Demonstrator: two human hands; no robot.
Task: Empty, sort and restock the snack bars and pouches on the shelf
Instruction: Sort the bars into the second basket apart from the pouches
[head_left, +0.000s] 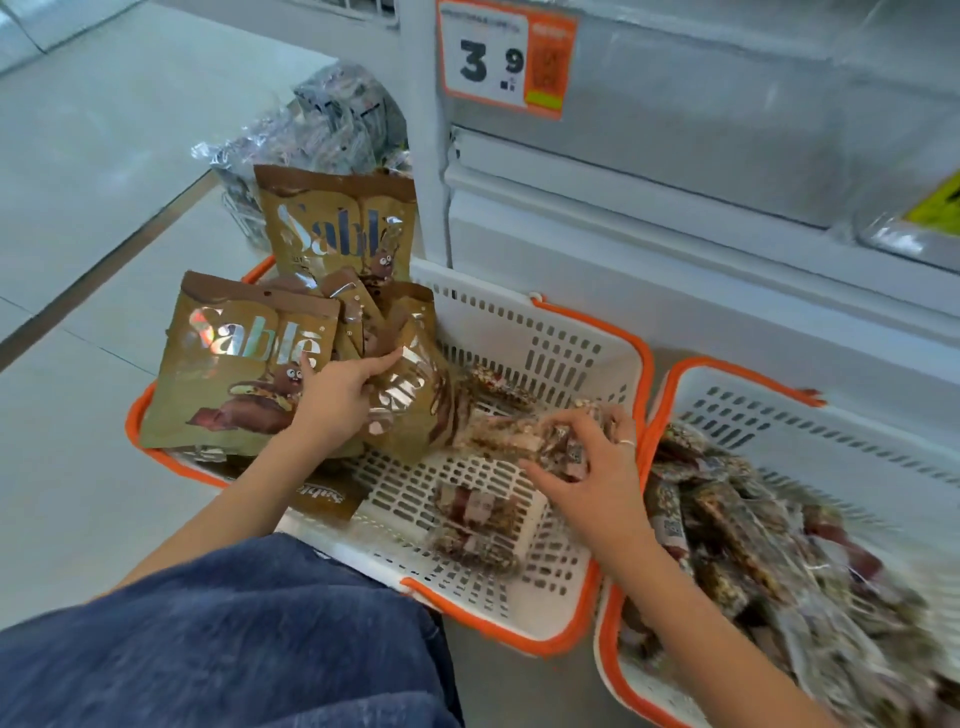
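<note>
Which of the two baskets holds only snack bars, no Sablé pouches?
The right-hand basket, beside the right hand: it shows just piled bars. The other basket has gold pouches standing at its left end.

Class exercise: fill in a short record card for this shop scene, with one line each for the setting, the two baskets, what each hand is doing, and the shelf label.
Setting: shop floor beside a white shelf unit
Left basket: gold Sable pouches, a few snack bars on its floor
Right basket: piled with wrapped bars
Left hand: fingers on a gold pouch
Right hand: gripping a bundle of bars
Shelf label: orange-edged price tag reading 3 9
</note>
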